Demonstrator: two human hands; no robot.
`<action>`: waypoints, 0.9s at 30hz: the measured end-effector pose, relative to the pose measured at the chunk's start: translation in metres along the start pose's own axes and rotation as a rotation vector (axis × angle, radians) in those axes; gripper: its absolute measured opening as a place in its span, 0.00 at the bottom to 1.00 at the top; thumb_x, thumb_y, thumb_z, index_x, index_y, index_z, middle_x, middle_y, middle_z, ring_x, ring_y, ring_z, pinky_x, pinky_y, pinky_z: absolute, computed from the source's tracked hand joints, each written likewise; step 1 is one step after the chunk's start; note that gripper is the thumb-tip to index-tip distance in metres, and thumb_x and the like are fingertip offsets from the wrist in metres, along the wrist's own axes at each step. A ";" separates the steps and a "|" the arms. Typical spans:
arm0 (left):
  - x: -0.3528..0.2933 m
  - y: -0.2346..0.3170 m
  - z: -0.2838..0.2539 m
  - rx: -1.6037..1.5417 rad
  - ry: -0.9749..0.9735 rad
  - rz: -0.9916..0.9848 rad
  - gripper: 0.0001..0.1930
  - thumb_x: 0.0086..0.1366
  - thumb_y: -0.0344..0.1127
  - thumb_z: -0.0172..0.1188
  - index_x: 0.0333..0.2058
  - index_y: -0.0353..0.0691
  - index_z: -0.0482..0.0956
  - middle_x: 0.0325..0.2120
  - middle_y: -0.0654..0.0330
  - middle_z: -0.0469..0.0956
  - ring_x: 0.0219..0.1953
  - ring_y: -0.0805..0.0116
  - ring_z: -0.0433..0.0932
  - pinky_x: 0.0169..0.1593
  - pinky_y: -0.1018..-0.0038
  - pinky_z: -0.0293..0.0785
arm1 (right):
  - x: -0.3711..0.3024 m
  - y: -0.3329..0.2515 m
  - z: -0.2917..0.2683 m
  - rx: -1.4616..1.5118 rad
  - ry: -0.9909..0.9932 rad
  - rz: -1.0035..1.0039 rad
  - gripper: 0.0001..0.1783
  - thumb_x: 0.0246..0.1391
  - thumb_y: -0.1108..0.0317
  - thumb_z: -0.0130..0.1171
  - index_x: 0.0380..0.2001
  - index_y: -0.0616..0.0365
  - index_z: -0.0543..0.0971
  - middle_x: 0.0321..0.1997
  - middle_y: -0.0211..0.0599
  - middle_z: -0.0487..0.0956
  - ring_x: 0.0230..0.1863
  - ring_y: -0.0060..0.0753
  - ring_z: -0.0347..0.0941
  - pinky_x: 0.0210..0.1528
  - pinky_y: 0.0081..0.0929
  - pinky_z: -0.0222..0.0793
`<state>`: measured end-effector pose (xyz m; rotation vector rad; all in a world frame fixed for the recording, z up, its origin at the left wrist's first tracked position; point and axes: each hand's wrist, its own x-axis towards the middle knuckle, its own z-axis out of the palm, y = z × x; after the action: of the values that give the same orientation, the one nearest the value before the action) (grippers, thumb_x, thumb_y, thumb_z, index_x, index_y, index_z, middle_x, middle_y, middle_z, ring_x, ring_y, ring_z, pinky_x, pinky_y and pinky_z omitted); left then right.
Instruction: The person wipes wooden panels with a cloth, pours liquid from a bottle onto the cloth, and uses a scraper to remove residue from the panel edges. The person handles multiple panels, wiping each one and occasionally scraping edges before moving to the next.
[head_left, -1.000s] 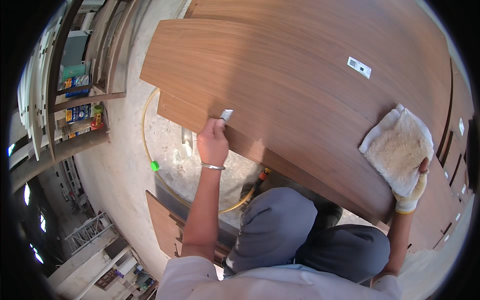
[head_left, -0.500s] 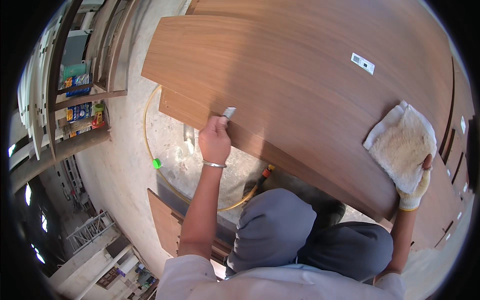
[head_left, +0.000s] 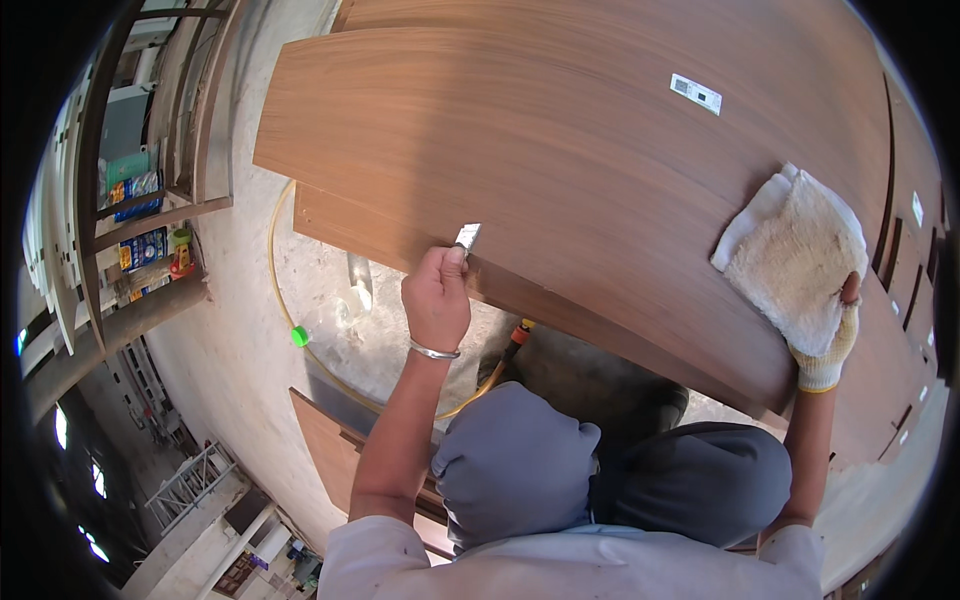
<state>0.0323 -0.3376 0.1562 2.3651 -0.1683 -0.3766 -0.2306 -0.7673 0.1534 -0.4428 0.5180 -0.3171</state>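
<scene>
My left hand [head_left: 437, 298], bare with a silver bangle at the wrist, is closed around a small metal scraper [head_left: 469, 236]. Its flat blade points up over the near edge of a brown wood-grain panel [head_left: 580, 170]; the handle is hidden in my fist. On the right, my right hand [head_left: 832, 335], in a cream knitted glove with bare fingertips showing, grips the lower right edge of a fluffy white and beige cloth [head_left: 790, 255]. The cloth lies spread on the panel. Most of my right fingers are hidden beneath it.
A white label [head_left: 696, 95] sticks to the panel. More brown boards [head_left: 903, 330] lie at the right. Below the panel, a yellow hose [head_left: 275, 250] curves past a bottle with a green cap [head_left: 299, 337]. A rack [head_left: 165, 217] holding packages stands at the left.
The scraper has turned slightly and its blade sits a little farther right, in my left hand. The panel and cloth have shifted slightly up and left in view; my right hand keeps its grip.
</scene>
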 end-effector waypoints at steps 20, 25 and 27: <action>-0.017 0.020 0.013 0.105 -0.220 0.191 0.17 0.78 0.40 0.54 0.32 0.33 0.78 0.14 0.59 0.76 0.18 0.70 0.79 0.24 0.73 0.70 | -0.005 0.007 0.007 -0.016 0.197 -0.062 0.35 0.72 0.47 0.50 0.75 0.49 0.60 0.78 0.43 0.62 0.76 0.54 0.60 0.75 0.64 0.55; -0.031 0.030 0.027 0.152 -0.379 0.377 0.16 0.77 0.41 0.54 0.33 0.36 0.78 0.14 0.58 0.77 0.19 0.63 0.82 0.24 0.69 0.73 | -0.002 0.007 -0.005 0.033 0.040 -0.047 0.35 0.72 0.47 0.50 0.75 0.50 0.61 0.77 0.43 0.64 0.75 0.54 0.61 0.74 0.63 0.56; -0.040 0.037 0.036 0.173 -0.452 0.435 0.14 0.76 0.40 0.55 0.34 0.38 0.80 0.15 0.58 0.79 0.20 0.58 0.83 0.26 0.66 0.76 | -0.001 0.007 0.006 -0.019 0.073 -0.048 0.36 0.71 0.47 0.52 0.73 0.54 0.62 0.73 0.44 0.68 0.71 0.50 0.67 0.70 0.57 0.65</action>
<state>-0.0174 -0.3786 0.1656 2.2893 -0.9402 -0.6954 -0.2267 -0.7589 0.1547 -0.4643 0.5830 -0.3757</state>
